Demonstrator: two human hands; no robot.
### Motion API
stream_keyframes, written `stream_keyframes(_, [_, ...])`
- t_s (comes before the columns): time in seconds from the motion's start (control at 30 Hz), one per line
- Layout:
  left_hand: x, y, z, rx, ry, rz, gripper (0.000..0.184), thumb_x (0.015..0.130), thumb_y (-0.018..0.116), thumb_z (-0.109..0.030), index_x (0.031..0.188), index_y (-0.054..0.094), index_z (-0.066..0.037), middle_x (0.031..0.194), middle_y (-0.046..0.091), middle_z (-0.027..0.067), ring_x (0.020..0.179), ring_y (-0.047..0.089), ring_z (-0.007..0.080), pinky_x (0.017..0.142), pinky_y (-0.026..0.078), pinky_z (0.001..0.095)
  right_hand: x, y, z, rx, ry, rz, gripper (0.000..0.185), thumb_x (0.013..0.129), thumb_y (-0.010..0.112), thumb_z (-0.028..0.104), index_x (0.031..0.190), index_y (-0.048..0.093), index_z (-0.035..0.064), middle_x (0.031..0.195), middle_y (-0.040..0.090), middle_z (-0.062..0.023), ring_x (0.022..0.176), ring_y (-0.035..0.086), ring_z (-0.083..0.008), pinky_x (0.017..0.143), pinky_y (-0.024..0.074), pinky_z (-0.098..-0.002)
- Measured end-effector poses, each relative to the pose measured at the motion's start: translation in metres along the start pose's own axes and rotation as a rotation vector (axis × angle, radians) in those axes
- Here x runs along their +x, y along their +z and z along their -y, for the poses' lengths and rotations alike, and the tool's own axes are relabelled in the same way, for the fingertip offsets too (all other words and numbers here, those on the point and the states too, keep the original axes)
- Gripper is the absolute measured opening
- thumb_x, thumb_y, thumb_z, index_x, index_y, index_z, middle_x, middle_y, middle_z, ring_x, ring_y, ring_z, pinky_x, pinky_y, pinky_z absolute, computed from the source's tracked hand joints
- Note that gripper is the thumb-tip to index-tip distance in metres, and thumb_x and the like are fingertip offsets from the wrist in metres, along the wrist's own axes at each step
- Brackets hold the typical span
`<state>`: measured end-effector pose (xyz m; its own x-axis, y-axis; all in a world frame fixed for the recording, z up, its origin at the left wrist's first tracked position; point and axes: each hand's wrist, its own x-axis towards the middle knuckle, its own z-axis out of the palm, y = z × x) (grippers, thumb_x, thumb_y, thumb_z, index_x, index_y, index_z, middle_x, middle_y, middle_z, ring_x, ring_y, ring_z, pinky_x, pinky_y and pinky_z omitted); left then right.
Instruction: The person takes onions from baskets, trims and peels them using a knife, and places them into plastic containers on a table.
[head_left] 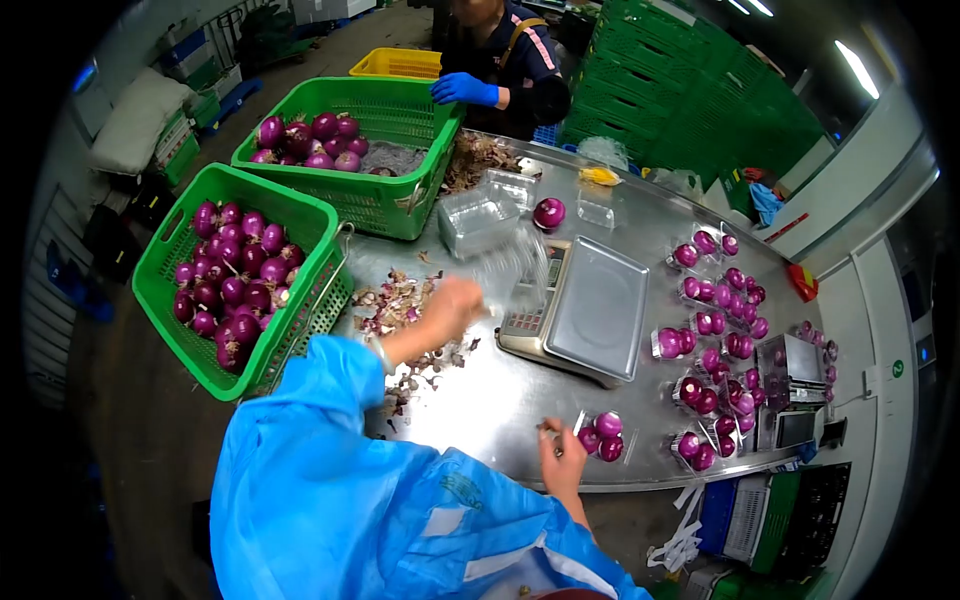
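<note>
My left hand (455,308) is over the middle of the table, its fingers closed at the edge of a clear plastic tray (515,265) that is smeared by motion. Beyond it stand stacked clear trays (477,222) and a single red onion (549,213). Near the front edge, my right hand (563,462) has its fingers curled together around something small and dark that I cannot make out. Just right of that hand sits a clear tray holding several red onions (609,425). A weighing scale (598,312) lies beyond both hands.
Two green crates (330,262) (400,205) of red onions stand at left. Onion skins (400,305) litter the metal table. Packed onion trays (690,343) fill its right side, beside a metal machine (797,372). A co-worker's blue-gloved hand (465,89) rests at the far crate.
</note>
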<state>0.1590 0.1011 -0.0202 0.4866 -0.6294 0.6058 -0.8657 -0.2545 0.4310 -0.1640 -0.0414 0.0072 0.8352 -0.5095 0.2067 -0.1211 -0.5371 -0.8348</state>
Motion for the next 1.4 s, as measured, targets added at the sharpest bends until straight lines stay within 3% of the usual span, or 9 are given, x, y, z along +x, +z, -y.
stream_keyframes(0.13, [-0.087,0.015,-0.07,-0.012,0.094,0.191,0.021,0.076,0.068,-0.012,0.073,0.048,-0.007,0.072,0.053,0.0085,0.071,0.055,0.03,0.068,0.043,0.0406,0.031,0.001,0.021,0.289,0.357,-0.036,0.031,0.091,0.068,0.018,0.117,0.065,0.0011,0.089,0.07,-0.01,0.064,0.059,-0.0112,0.055,0.0458,-0.0289])
stream_keyframes(0.4, [-0.133,-0.015,-0.133,-0.132,0.039,0.294,0.026,0.083,0.072,-0.021,0.074,0.05,-0.009,0.073,0.052,0.0069,0.071,0.056,0.0259,0.067,0.043,0.0368,0.002,0.051,-0.102,-0.026,0.398,0.123,0.027,0.086,0.068,0.014,0.106,0.064,-0.003,0.07,0.063,-0.0081,0.055,0.06,-0.016,0.05,0.0451,-0.0324])
stream_keyframes(0.67, [-0.119,0.01,-0.043,0.084,-0.055,0.196,0.015,0.089,0.067,-0.018,0.089,0.059,-0.006,0.082,0.058,0.0081,0.084,0.058,0.0285,0.078,0.044,0.0408,-0.027,0.033,-0.141,0.197,0.597,-0.031,0.027,0.087,0.067,0.006,0.111,0.06,-0.0053,0.069,0.056,-0.0011,0.046,0.05,-0.0077,0.04,0.0376,-0.0265])
stream_keyframes(0.73, [-0.109,0.021,-0.025,0.142,-0.132,0.354,0.031,0.084,0.073,-0.019,0.108,0.059,-0.005,0.1,0.061,0.0111,0.098,0.058,0.0303,0.087,0.044,0.0424,-0.022,0.017,-0.117,0.142,0.628,0.084,0.033,0.086,0.069,0.006,0.116,0.06,-0.005,0.075,0.062,-0.0064,0.058,0.061,-0.0162,0.052,0.0479,-0.0307])
stream_keyframes(0.83, [-0.1,0.015,-0.026,0.207,-0.18,0.382,0.063,0.079,0.079,-0.024,0.133,0.05,-0.005,0.124,0.057,0.0157,0.117,0.052,0.0334,0.101,0.04,0.0461,-0.033,0.016,-0.13,-0.354,0.136,-0.213,0.039,0.085,0.07,0.005,0.121,0.059,-0.0044,0.088,0.068,-0.0132,0.079,0.068,-0.0279,0.074,0.0525,-0.0364])
stream_keyframes(0.87, [-0.098,0.009,-0.031,0.224,-0.194,0.359,0.074,0.078,0.08,-0.026,0.141,0.046,-0.005,0.132,0.054,0.0172,0.123,0.049,0.0345,0.105,0.038,0.0475,-0.032,0.01,-0.131,-0.318,0.186,-0.188,0.04,0.085,0.07,0.005,0.122,0.059,-0.0039,0.092,0.069,-0.0143,0.085,0.067,-0.0302,0.079,0.0514,-0.0379])
stream_keyframes(0.93, [-0.096,-0.019,-0.04,0.045,-0.235,0.504,0.087,0.077,0.082,-0.03,0.149,0.038,-0.008,0.143,0.048,0.0202,0.131,0.045,0.0381,0.11,0.035,0.0501,-0.034,-0.002,-0.111,-0.248,0.296,-0.121,0.041,0.084,0.07,0.004,0.123,0.059,-0.0027,0.101,0.071,-0.0164,0.096,0.066,-0.035,0.089,0.0491,-0.0407])
stream_keyframes(1.13, [-0.095,-0.178,-0.064,-0.347,-0.381,0.621,0.075,0.085,0.077,-0.028,0.148,0.041,-0.01,0.144,0.05,0.0173,0.13,0.05,0.0362,0.107,0.043,0.0452,-0.034,0.026,-0.071,-0.252,0.204,0.221,0.025,0.086,0.061,-0.005,0.11,0.067,-0.0008,0.094,0.072,-0.0152,0.087,0.069,-0.0317,0.077,0.0519,-0.0376])
stream_keyframes(1.4, [-0.129,-0.383,0.064,-0.08,-0.728,0.103,0.049,0.088,0.074,-0.016,0.132,0.058,-0.002,0.116,0.069,0.0139,0.105,0.067,0.0233,0.092,0.053,0.0377,-0.007,0.121,0.014,-0.214,-0.104,0.434,0.029,0.086,0.059,-0.006,0.112,0.066,0.0031,0.103,0.07,-0.0182,0.092,0.069,-0.0382,0.078,0.0538,-0.0436])
